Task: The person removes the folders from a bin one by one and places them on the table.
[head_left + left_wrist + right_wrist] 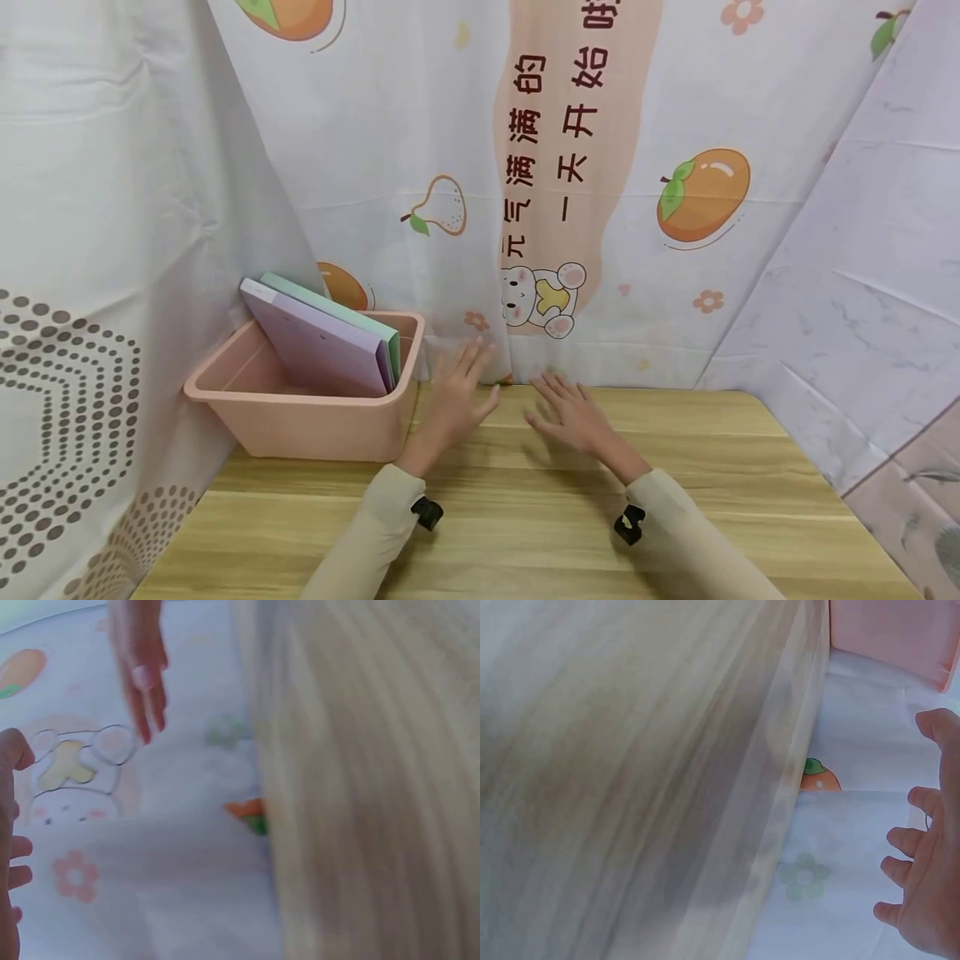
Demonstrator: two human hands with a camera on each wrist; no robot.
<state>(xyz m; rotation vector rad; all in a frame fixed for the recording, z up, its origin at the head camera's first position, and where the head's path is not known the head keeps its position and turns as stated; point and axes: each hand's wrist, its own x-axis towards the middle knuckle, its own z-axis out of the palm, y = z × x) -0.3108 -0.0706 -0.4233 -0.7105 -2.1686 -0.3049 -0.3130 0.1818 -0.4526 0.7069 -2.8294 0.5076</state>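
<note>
My left hand (452, 398) hovers over the back of the wooden table, fingers spread, just right of a pink bin (315, 429). To its right my right hand (573, 417) reaches toward the back edge, its fingers spread too. Neither holds anything. In the left wrist view the right hand (141, 667) shows fingers pointing down, and part of the left hand (9, 847) lies at the left border. The right wrist view has the right hand (934, 855) along its right side. A purple binder (318, 342) and a green binder (337, 310) lean inside the bin.
The wooden table (525, 533) ends against a white printed curtain (450, 108) with fruit, a bear and Chinese characters. A dotted white cloth (82, 250) hangs at the left, and a marbled cloth (862, 317) at the right. Black wrist devices (427, 512) sit on both sleeves.
</note>
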